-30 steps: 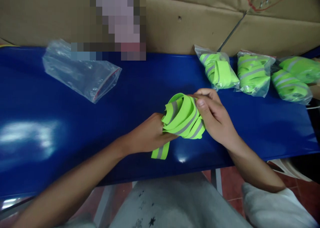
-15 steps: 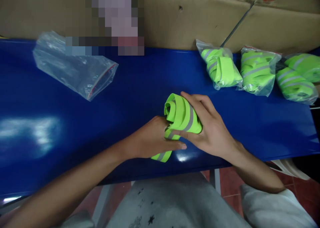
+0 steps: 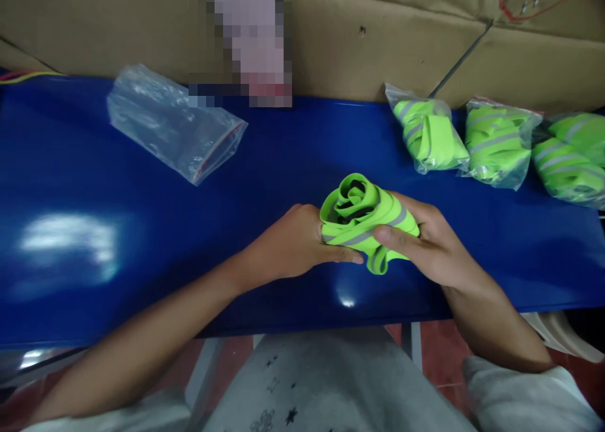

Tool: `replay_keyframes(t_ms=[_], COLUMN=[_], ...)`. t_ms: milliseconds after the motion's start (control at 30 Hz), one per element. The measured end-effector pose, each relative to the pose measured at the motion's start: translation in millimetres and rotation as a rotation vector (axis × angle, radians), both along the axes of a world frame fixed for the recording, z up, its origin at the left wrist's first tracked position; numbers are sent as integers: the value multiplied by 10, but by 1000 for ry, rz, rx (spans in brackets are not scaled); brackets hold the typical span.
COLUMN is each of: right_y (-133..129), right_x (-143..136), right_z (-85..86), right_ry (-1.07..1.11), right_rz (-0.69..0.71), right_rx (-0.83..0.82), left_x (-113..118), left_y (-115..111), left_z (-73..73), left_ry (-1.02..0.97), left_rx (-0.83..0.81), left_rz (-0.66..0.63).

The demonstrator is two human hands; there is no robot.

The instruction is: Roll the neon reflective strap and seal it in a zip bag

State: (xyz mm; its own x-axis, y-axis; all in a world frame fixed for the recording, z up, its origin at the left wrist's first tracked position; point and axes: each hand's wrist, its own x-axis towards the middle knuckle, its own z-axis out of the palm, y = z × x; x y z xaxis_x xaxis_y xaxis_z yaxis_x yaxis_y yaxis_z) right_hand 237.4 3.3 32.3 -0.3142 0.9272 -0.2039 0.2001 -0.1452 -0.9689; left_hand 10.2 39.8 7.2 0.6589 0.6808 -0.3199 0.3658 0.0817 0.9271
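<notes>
Hands (image 3: 302, 246) (image 3: 428, 249) of ours grip the rolled strap (image 3: 362, 221) from both sides above the worktop (image 3: 283, 167); we think a looser grip lets its tail unroll.

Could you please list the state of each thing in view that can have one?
Left hand: closed on the strap bundle.
Right hand: closed on the same bundle.
Green strap bundle: rolled up, held just above the blue table.
Empty clear bag: lying flat, apparently unsealed.
Three filled bags: packed with green straps, lying on the table.
</notes>
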Motion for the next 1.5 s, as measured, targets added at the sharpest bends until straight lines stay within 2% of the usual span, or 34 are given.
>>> replay_keyframes(t_ms=[133,300,433,533,600,667,800,867,933,1000,1067,1200,1333,1433,1500], right_y=[20,77,109,101,90,82,86,95,105,110,110,95,88,92,96], right_x=[100,141,97,89,106,126,113,82,53,43,57,122,164,163,152], right_z=[-29,-98,-162,-211,-237,-254,-253,-234,-209,-190,-185,-221,-264,-278,-280], right_ry=[127,319,362,367,328,275,243,239,238,247,277,363,349,328,313], right_rz=[-57,-56,-38,20,101,156,103,100,133,151,156,166,98,84,92], right_rx=[-151,-361,-385,-352,-320,-294,-236,-221,-232,-248,-274,-326,-261,-239,-224], left_x=[-30,-100,-168,-189,-181,-159,-117,-120,-139,-162,-177,-172,-176,-219,-257], left_y=[22,89,201,235,218,186,141,140,141,132,109,61,84,148,194], left_z=[43,82,30,-53,-86,-78,11,40,45,42,41,41,27,26,24], left_ry=[-96,-253,-118,-98,-94,-10,396,496,480,429,354,116,-12,-50,-96], left_rx=[65,-128,-53,20,105,248,604,735,810,849,834,663,517,384,230], left_rz=[-113,-250,-308,-348,-378,-349,-194,-246,-341,-376,-358,-271,-126,-122,-149])
